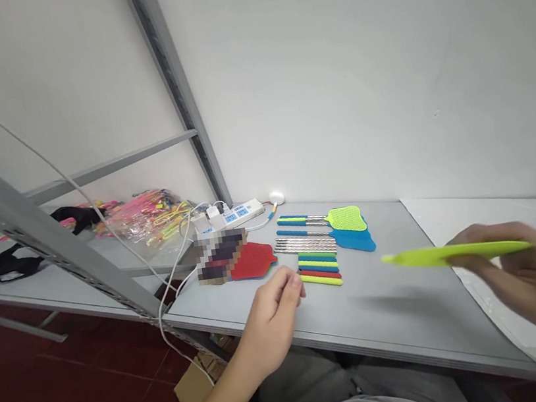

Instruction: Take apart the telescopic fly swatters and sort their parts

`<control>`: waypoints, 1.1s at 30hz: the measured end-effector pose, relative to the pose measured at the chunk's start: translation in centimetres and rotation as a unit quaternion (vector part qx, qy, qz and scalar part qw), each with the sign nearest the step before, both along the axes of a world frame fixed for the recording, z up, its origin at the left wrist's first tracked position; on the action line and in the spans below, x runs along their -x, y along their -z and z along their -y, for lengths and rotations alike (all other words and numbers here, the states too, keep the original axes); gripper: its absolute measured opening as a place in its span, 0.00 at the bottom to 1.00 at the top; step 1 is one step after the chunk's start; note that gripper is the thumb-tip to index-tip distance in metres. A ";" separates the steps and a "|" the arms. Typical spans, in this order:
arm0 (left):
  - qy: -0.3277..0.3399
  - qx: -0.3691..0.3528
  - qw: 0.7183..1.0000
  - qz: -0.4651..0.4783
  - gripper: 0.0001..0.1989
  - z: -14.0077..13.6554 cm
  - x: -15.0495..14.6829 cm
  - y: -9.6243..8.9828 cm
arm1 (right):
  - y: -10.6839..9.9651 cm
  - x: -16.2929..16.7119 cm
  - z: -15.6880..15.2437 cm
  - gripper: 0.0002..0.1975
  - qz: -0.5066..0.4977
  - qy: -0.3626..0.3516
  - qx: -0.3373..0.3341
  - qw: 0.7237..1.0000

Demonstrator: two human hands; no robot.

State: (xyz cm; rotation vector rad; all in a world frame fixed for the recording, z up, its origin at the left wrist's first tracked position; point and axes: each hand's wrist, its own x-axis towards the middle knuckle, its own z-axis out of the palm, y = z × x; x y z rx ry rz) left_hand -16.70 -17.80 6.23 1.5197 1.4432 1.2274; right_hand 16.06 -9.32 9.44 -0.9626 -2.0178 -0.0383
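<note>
My right hand (531, 264) grips a yellow-green fly swatter head (425, 257), seen nearly edge-on above the right of the table; the hand is somewhat blurred. My left hand (276, 313) is closed at the table's front edge, thumb against the curled fingers; whatever it may hold is hidden. Just beyond it lie several coloured handles (320, 270) in a stack of rows. Behind these are silver metal rods (304, 245). Farther back, a yellow-green fly swatter (346, 218) overlaps a blue fly swatter (356, 240). Red swatter heads (252, 261) are piled on the left.
A white power strip (244, 212) with plugs and cables sits at the back. Grey metal shelf posts (178, 94) rise on the left, with a white cable (70, 179) hanging across. Bagged colourful items (150, 217) lie beyond. White sheeting (481, 224) covers the right side.
</note>
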 end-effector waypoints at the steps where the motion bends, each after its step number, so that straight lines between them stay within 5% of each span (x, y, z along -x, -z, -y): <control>1: 0.025 0.034 0.997 0.070 0.22 -0.1 -0.6 0.1 | -0.2 0.8 -0.2 0.06 0.039 -0.061 0.013 0.997; 5: 0.069 0.130 0.958 0.246 0.25 -0.4 -2.0 1.0 | -1.3 5.1 -1.0 0.06 0.190 -0.262 0.040 0.945; 10: 0.094 0.136 0.918 0.360 0.19 0.1 -1.9 1.4 | -2.4 10.2 -2.6 0.15 0.176 -0.313 0.029 0.933; 18: 0.052 0.113 0.894 0.430 0.21 0.0 -1.6 1.5 | -2.9 17.4 -5.1 0.21 0.218 -0.376 0.145 0.889; 22: -0.050 0.108 0.891 0.439 0.18 -0.5 -0.9 1.9 | -2.3 20.7 -6.3 0.27 0.223 -0.351 0.060 0.907; 25: -0.148 0.081 0.873 0.458 0.18 -1.1 0.1 1.8 | -1.7 22.2 -6.1 0.45 0.212 -0.301 0.017 0.930; 28: -0.198 0.057 0.852 0.481 0.17 -1.4 0.8 1.7 | -0.8 22.9 -5.3 0.55 0.232 -0.264 0.117 0.929; 33: -0.195 0.092 0.821 0.529 0.16 -1.4 1.6 2.6 | 0.8 24.0 -5.4 0.46 0.262 -0.267 0.223 0.900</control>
